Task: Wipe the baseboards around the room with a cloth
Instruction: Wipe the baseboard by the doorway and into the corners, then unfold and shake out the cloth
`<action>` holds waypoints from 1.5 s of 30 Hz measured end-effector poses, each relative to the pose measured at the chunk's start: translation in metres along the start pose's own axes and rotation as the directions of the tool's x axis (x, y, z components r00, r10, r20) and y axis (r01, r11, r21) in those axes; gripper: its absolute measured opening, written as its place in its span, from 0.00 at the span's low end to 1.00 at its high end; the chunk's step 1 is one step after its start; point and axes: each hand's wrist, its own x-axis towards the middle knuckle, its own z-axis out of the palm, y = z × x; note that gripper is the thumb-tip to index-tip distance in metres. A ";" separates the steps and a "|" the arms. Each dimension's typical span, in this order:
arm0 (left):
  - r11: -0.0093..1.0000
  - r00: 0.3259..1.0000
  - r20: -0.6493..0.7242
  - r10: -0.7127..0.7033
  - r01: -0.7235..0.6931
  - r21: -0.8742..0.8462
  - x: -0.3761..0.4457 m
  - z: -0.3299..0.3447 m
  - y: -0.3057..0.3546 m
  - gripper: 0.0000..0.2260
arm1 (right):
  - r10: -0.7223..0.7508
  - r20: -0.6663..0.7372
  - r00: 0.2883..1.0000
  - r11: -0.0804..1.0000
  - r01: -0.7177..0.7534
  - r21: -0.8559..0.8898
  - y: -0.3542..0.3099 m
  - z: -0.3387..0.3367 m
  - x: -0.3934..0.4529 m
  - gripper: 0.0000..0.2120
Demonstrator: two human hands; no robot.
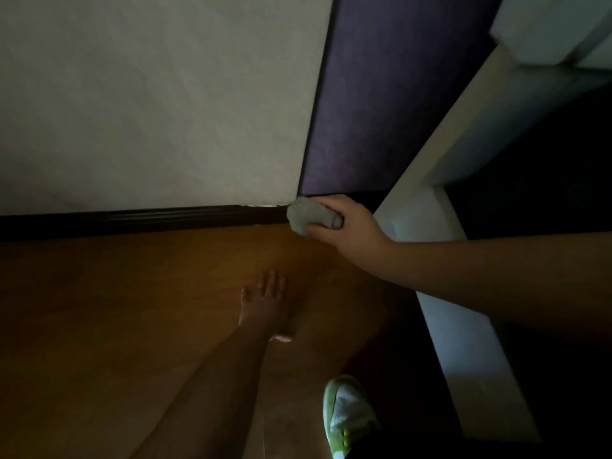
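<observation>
The cloth (302, 217), a grey wad, is pressing on the dark baseboard (142, 220) at its right end, in the corner where the pale wall (149, 104) is meeting a purple panel (374, 104). The right hand (347, 226) is gripping it, fingers curled around the bundle. The left hand (265, 303) is lying flat on the wood floor (99, 293), fingers straight, propping the person. Wiping looks to be underway at the corner; the next stroke probably calls for sliding left along the strip, keeping pressure on its grooves.
</observation>
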 end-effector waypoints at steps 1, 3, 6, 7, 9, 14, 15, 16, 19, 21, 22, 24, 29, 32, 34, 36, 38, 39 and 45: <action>1.000 1.000 -0.005 0.006 -0.006 0.007 -0.006 0.000 -0.001 0.53 | -0.020 0.002 1.000 0.999 0.020 -0.035 -0.012 -0.009 -0.010 0.20; 0.999 1.000 -0.003 0.024 -0.024 0.025 -0.019 -0.001 -0.006 0.42 | -0.043 -0.002 0.999 0.996 0.043 -0.083 -0.040 -0.031 -0.028 0.20; 0.998 0.999 0.040 0.021 -0.018 -0.065 -0.030 -0.017 -0.014 0.39 | -0.114 0.152 0.982 0.954 0.151 -0.258 -0.087 -0.077 -0.049 0.20; 0.996 0.999 0.035 0.031 -0.028 -0.082 -0.032 -0.027 -0.016 0.38 | -0.137 0.203 0.969 0.911 0.204 -0.358 -0.100 -0.094 -0.057 0.21; 0.995 0.999 -0.018 0.046 -0.047 -0.089 -0.034 -0.048 -0.020 0.35 | -0.147 0.197 0.969 0.863 0.223 -0.453 -0.114 -0.125 -0.074 0.23; 0.990 0.985 -0.156 0.070 -0.088 -0.113 -0.031 -0.095 -0.016 0.30 | -0.158 0.081 0.984 0.871 0.178 -0.458 -0.098 -0.138 -0.096 0.23; 0.987 0.980 -0.182 0.083 -0.106 -0.121 -0.031 -0.105 -0.013 0.29 | -0.165 0.107 0.981 0.874 0.195 -0.446 -0.096 -0.136 -0.093 0.23; 0.983 0.974 -0.201 0.100 -0.128 -0.132 -0.035 -0.114 -0.008 0.28 | -0.171 0.125 0.977 0.876 0.209 -0.434 -0.096 -0.135 -0.092 0.23; 0.976 0.962 -0.229 0.149 -0.180 -0.121 -0.052 -0.144 -0.002 0.25 | -0.190 0.083 0.978 0.888 0.207 -0.410 -0.093 -0.138 -0.088 0.23; 0.971 0.960 -0.220 0.175 -0.206 -0.123 -0.063 -0.157 -0.003 0.23 | -0.156 0.059 0.986 0.914 0.167 -0.370 -0.091 -0.136 -0.085 0.23; 0.970 0.963 -0.211 0.165 -0.198 -0.143 -0.071 -0.161 -0.004 0.22 | -0.113 0.077 0.991 0.931 0.132 -0.340 -0.091 -0.134 -0.083 0.23; 0.960 0.971 -0.201 0.126 -0.170 -0.220 -0.085 -0.167 -0.004 0.21 | -0.048 0.114 0.992 0.949 0.081 -0.305 -0.090 -0.135 -0.083 0.23; 0.954 0.979 -0.182 0.092 -0.139 -0.266 -0.093 -0.159 0.009 0.22 | -0.043 0.157 0.987 0.964 0.082 -0.253 -0.080 -0.138 -0.088 0.22; 0.908 0.986 -0.165 0.003 -0.072 -0.413 -0.099 -0.146 0.021 0.21 | -0.096 0.206 0.974 0.943 0.155 -0.293 -0.072 -0.121 -0.074 0.21; 0.847 0.984 -0.168 -0.064 -0.036 -0.531 -0.116 -0.139 0.033 0.20 | -0.103 0.239 0.965 0.947 0.168 -0.273 -0.060 -0.108 -0.076 0.22; 0.813 0.967 -0.231 -0.111 -0.046 -0.581 -0.150 -0.140 0.039 0.18 | -0.087 0.257 0.962 0.954 0.155 -0.257 -0.050 -0.095 -0.079 0.22; 0.809 0.958 -0.271 -0.092 -0.086 -0.581 -0.191 -0.148 0.038 0.18 | -0.049 0.287 0.957 0.955 0.129 -0.265 -0.054 -0.088 -0.089 0.22; 0.806 0.956 -0.279 -0.088 -0.096 -0.585 -0.212 -0.154 0.037 0.19 | -0.017 0.296 0.955 0.957 0.101 -0.273 -0.062 -0.085 -0.095 0.22; 0.700 0.953 -0.235 -0.193 -0.035 -0.714 -0.356 -0.219 0.028 0.17 | 0.018 0.256 0.966 0.973 0.043 -0.228 -0.181 -0.059 -0.132 0.22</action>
